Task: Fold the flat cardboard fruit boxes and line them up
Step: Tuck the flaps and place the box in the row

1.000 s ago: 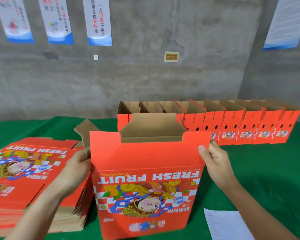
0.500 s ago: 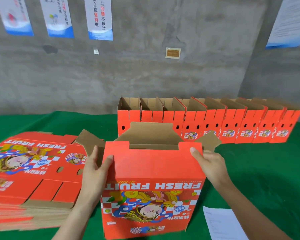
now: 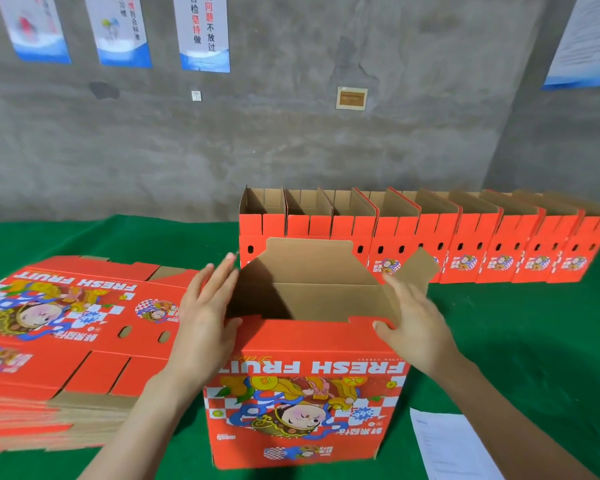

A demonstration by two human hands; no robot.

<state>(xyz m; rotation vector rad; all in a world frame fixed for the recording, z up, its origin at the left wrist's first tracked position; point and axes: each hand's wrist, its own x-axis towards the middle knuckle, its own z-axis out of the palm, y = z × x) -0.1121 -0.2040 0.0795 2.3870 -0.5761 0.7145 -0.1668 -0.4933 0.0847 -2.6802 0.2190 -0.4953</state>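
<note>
A person stands a half-formed box (image 3: 309, 393) upright on the table (image 3: 516, 341), print upside down, in front of the row (image 3: 465, 237) of finished boxes along the far edge. The left hand (image 3: 205, 317) lies flat against the box's left end, fingers straight. The right hand (image 3: 416, 323), fingers spread, presses the right flap (image 3: 420, 268), with its thumb at the front wall's rim. Neither hand closes round anything.

The step in hand appears to be folding in the end flaps, now that the walls are squared. The next move likely calls for both side flaps to be pushed inward together, then the tall back flap (image 3: 309, 258) brought over them (a skewed wall would probably keep the tabs from seating). After that the box would join the row's left end.

A green cloth covers the table. To the left lies the stack (image 3: 66, 323) of flat boxes, and a sheet (image 3: 451, 445) of paper lies near the right forearm. Behind rises a bare concrete wall (image 3: 326, 150) hung with posters (image 3: 205, 29) and a small plaque (image 3: 351, 98).
</note>
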